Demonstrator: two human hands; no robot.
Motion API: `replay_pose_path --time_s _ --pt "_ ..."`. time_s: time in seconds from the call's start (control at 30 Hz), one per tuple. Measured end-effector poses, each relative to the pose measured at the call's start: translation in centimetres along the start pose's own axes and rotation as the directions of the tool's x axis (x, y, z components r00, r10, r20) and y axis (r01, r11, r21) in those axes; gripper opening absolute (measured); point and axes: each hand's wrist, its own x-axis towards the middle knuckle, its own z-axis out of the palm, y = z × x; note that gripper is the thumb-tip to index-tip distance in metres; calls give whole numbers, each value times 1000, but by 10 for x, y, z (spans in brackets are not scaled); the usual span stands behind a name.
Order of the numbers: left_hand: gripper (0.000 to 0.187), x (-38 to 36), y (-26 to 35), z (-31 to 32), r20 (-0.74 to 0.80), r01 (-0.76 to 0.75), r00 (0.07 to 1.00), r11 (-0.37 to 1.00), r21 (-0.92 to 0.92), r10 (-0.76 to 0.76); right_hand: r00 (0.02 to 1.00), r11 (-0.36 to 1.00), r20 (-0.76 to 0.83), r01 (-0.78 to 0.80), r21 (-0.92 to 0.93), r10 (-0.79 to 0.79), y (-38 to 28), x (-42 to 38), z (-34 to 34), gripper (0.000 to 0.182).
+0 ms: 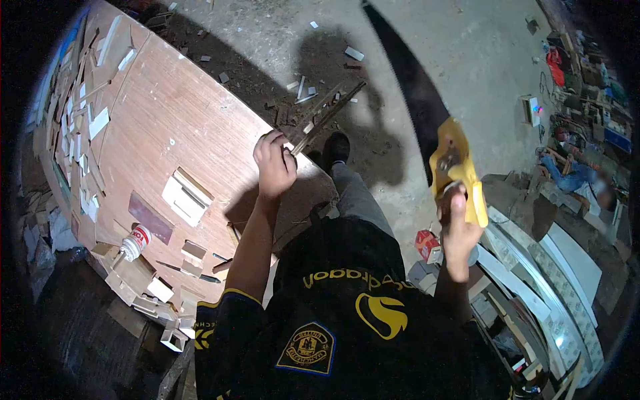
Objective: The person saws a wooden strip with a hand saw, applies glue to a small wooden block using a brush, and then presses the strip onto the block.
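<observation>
My right hand (460,230) is wrapped around the yellow handle of a handsaw (427,100). The saw is raised over the floor to the right of the table, its dark blade pointing up and away, touching nothing. At the table's edge, my left hand (275,163) is closed over thin wooden strips (331,113) that jut out past the edge. Its fingertips curl down, so the exact grip is partly hidden. Nearest to that hand on the tabletop (193,113) lies a small cream-coloured box-like piece (188,197).
A white glue bottle (135,243), a purplish sheet (150,217) and a dark pen-like tool (207,278) lie on the table. Wood offcuts (83,147) crowd its far left. Scraps (303,90) litter the floor. Long white panels (533,293) are at right; a person (580,183) is beyond.
</observation>
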Motion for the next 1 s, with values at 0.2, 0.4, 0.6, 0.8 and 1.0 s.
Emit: replay_pose_path --time_s 0.2,0.4,0.6,0.8,1.0 --pt "30 -2 -2 -1 -1 26 1000 999 -21 -26 999 857 -13 28 -514 -41 81 86 92 20" --pt "29 2 3 3 14 43 999 999 -31 -42 979 849 12 -171 -500 204 154 107 156 51" --pt "27 5 3 0 7 56 998 995 -80 -55 965 938 105 -204 -281 241 173 108 189 50" --pt "21 74 -2 1 76 389 919 856 -341 -387 955 959 154 -231 -162 255 152 102 197 38" --pt "50 186 -5 58 515 443 842 752 -489 -161 954 960 167 -266 86 249 155 104 203 37"
